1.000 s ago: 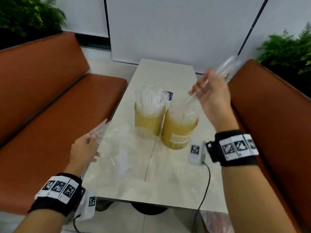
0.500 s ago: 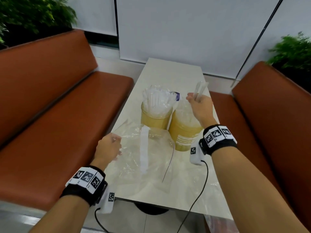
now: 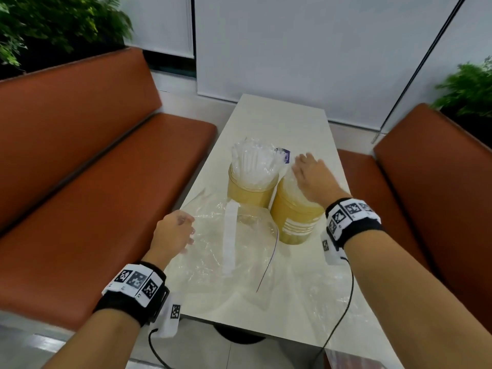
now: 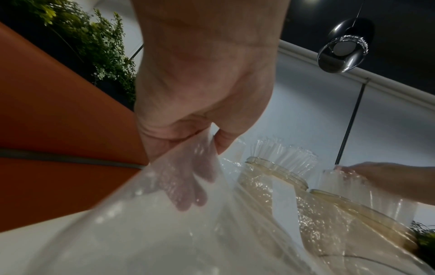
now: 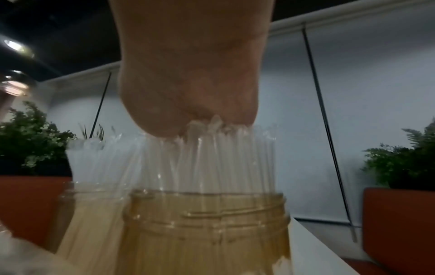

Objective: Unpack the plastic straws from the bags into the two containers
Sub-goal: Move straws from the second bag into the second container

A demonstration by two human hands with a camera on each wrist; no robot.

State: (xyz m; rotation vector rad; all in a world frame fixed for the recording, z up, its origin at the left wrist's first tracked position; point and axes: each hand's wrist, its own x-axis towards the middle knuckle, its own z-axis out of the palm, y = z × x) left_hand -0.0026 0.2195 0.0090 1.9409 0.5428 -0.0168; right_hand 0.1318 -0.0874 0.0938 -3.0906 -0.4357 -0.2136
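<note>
Orange seats [image 3: 93, 161] flank the bench [image 3: 279, 123]. Right hand [image 3: 311, 174], fingers flat, presses straws [image 5: 200, 158] into the right jar [image 3: 295, 222]; the left jar [image 3: 250, 193] is full. Left hand [image 3: 173, 233] pinches the bag [image 3: 234, 251]. Pressing off-centre could tip the jar; tugging the bag could nudge both.

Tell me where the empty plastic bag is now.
In the head view, the clear plastic bag lies on the table's near end, before the two containers, its left edge held by the left hand.
</note>
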